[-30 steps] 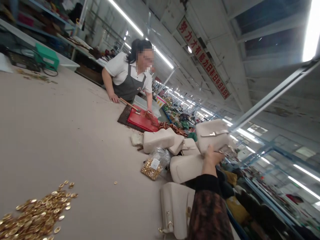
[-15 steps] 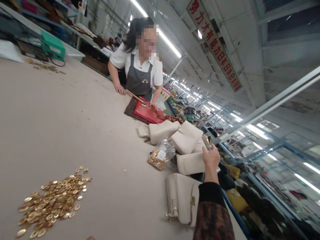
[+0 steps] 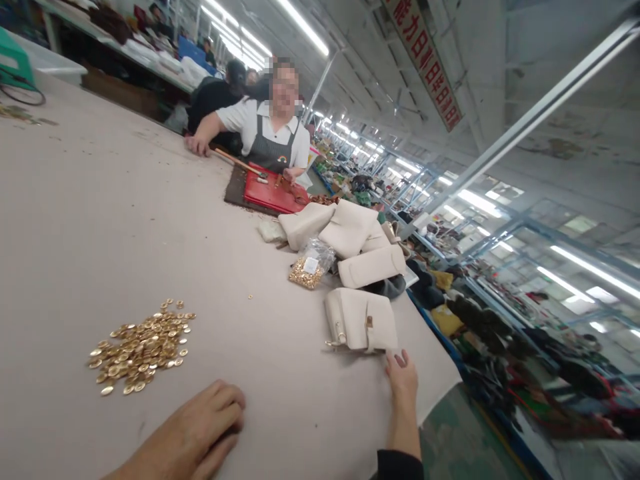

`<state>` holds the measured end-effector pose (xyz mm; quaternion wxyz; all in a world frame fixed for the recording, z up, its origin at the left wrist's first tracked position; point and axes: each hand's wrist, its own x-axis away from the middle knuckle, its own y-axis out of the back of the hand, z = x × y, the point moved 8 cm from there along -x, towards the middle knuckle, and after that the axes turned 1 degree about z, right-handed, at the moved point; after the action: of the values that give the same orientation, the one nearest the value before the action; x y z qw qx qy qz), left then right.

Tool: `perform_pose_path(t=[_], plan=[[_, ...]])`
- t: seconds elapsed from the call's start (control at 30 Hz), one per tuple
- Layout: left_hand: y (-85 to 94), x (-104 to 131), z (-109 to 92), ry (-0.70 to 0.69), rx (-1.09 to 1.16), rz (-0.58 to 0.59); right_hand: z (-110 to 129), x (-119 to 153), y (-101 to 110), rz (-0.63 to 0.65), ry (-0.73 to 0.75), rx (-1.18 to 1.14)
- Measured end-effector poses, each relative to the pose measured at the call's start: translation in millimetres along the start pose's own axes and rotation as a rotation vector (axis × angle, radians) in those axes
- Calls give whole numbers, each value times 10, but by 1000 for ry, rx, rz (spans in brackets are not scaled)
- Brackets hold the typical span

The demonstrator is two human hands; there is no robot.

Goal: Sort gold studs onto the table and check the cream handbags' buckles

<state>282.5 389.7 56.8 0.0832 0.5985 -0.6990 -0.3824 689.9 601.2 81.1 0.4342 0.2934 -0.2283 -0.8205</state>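
My right hand (image 3: 401, 373) is at the lower edge of a cream bag (image 3: 357, 320) with a gold clasp, fingers apart and holding nothing that I can see. My left hand (image 3: 200, 427) rests on the table (image 3: 280, 407) with its fingers loosely curled and nothing visible in it. Beyond the left hand lies a loose pile of gold oval pieces (image 3: 143, 350). A clear bag of small gold parts (image 3: 307, 272) sits beside more cream bags (image 3: 371, 267) in a heap.
Across the table a person in a striped apron (image 3: 273, 143) has a hand near a red piece (image 3: 270, 190) on a dark mat (image 3: 234, 187). The table's right edge (image 3: 443, 393) drops to a green floor. A green box (image 3: 14, 60) stands far left.
My right hand has come down from the heaped cream bags to the nearer bag. My left hand has come into view. The camera view has shifted, and the person's arm reaches farther left.
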Motion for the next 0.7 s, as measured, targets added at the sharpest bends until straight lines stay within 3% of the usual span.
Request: perform_pose_path(t=[0.17, 0.5, 0.7], plan=[[24, -38, -24, 4, -44, 52, -224, 402, -221, 36, -108, -181], [-16, -16, -69, -30, -58, 72, 161, 709, -376, 87, 42, -15], [31, -4, -178, -30, -106, 63, 263, 777, -223, 150, 1, 95]])
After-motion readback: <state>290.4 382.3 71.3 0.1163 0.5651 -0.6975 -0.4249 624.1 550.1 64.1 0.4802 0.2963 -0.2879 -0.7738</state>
